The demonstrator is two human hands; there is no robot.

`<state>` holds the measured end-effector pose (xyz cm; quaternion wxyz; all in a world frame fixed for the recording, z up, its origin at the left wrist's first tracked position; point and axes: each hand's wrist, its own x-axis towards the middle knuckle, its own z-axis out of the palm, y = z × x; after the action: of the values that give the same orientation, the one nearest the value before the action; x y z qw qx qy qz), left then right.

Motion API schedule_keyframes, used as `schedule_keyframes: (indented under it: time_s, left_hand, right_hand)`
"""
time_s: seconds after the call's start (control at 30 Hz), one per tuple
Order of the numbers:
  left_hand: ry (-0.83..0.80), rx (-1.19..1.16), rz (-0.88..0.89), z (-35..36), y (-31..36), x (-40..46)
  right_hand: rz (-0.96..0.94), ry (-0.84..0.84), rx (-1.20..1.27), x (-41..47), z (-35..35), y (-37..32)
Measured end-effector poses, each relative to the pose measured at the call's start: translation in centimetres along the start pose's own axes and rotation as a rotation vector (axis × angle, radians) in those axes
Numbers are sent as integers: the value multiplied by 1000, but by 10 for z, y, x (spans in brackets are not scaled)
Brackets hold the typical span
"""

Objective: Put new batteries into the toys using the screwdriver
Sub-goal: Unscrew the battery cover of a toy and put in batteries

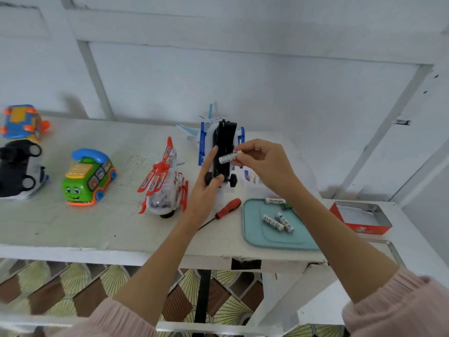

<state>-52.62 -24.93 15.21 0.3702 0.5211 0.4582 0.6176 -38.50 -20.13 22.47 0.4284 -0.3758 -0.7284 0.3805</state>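
Both arms reach out: the left hand holds the toy plane belly-up, and the right hand pinches a battery right at its open slot. Below the hands, the screwdriver lies unused beside three loose batteries on a tray. I think this toy is half done, with others waiting left.

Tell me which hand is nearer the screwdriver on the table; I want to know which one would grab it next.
Left. The left hand grips the upturned toy plane just above the screwdriver; the right hand pinches a battery higher up and further right.

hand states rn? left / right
Left hand: grips the upturned blue-and-white toy plane by its black underside.
Right hand: pinches a white cylindrical battery.
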Motion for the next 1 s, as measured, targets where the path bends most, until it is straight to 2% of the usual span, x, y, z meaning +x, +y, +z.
schedule_keyframes:
  time_s: [0.17,0.27,0.6,0.9,1.0]
  left_hand:
    - [16,-15,0,0,-1,0]
    - [15,-35,-7,-2,-4,0]
    - [-9,28,-49,1,-2,4]
    - [-51,29,-43,4,0,3]
    - [-45,11,-38,4,-1,4]
  right_hand:
    - [-279,71,-372,11,22,6]
    - [-349,56,-485,15,26,2]
    - [-365,-51,-585,27,26,-3]
    - [-565,-75,-673,18,26,15]
    - [-550,-144,-651,17,26,20]
